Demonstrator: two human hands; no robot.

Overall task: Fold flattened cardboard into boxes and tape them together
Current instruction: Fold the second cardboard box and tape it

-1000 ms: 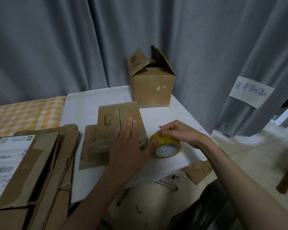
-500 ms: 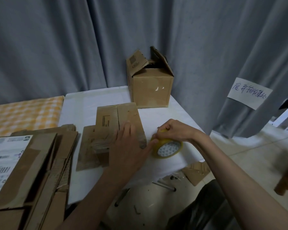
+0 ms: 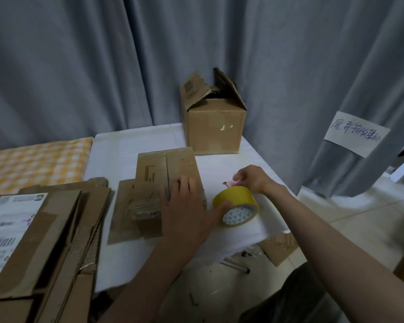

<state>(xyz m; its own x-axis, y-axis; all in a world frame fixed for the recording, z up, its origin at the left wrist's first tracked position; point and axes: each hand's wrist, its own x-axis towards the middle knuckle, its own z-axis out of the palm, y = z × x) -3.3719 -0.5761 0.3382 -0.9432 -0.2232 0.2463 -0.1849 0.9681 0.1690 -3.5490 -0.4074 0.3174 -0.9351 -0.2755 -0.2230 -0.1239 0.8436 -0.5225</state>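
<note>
Head view shows the left hand (image 3: 184, 210) lying flat with straight fingers on the small folded box (image 3: 170, 180), while its thumb touches the side of the yellow tape roll (image 3: 236, 206). The right hand (image 3: 252, 179) is just behind the roll and pinches the free tape end (image 3: 230, 182) between curled fingers, lifted a little off the roll. The roll lies tilted on the white table (image 3: 131, 145), near the table's right front edge.

I think the tape can go wrong in two ways. If the right hand pulls fast, the roll is held only by one thumb, so it can slide or roll toward the near edge and fall to the floor. Also the loose end can fold and stick to itself or to the fingers.

Room for moving is limited. A pile of flat cardboard (image 3: 44, 241) fills the left side, and a finished open box (image 3: 214, 122) stands at the back by the curtain (image 3: 103, 66). Free table surface remains mostly between the small box and the back box, and a narrow strip on the right.
</note>
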